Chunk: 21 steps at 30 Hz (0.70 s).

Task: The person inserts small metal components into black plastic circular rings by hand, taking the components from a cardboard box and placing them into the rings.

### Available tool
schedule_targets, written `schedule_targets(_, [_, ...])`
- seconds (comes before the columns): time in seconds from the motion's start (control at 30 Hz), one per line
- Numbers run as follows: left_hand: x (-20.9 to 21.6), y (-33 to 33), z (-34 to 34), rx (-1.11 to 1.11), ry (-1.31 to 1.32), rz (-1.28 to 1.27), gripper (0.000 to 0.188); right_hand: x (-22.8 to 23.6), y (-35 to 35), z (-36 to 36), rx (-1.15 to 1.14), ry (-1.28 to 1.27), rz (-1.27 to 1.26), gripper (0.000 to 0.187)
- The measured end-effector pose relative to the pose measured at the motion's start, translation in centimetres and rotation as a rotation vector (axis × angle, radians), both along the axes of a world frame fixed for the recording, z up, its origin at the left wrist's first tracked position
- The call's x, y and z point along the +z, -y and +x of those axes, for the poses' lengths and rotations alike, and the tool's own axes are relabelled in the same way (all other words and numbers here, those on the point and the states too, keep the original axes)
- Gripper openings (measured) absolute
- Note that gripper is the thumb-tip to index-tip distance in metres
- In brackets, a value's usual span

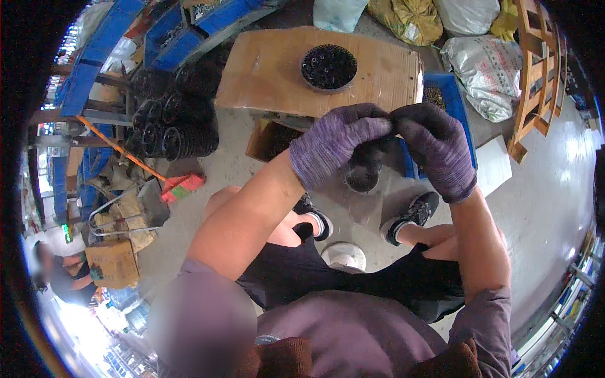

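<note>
My left hand (343,140), in a purple knit glove with dark fingertips, is closed in a pinch. My right hand (439,148), gloved the same way, is pinched too. Their fingertips meet in front of the table edge; whatever is between them is hidden or too small to make out. Just beyond lies a cardboard sheet (265,72) on a low table, bearing a round black tray (329,68) filled with small dark parts. Below my fingers a dark round container (362,177) is partly covered by my left glove.
Beside my right hand stands a blue bin (465,120) with small brass-coloured pieces. Stacked black baskets (189,140) and a red broom (183,187) are at left. Sacks (485,75) and a wooden pallet (532,82) stand far right. Another person handles a carton (112,263).
</note>
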<state>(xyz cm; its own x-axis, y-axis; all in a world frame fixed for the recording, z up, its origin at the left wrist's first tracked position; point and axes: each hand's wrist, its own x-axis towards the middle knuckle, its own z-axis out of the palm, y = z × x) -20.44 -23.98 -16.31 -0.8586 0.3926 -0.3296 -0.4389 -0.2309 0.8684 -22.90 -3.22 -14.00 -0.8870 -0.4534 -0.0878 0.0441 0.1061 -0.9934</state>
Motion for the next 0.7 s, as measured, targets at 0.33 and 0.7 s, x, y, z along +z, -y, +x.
schedule_targets(0.33, [0.0,-0.9,0.3,0.067,-0.070,-0.204,0.029,-1.7,0.1,-0.4,-0.003,-0.066,0.045,0.018])
schedule_targets(0.7, [-0.3,-0.4,0.0,0.182,-0.037,-0.298,0.025,-3.1,-2.2,-1.7,0.099,-0.449,0.266,0.009])
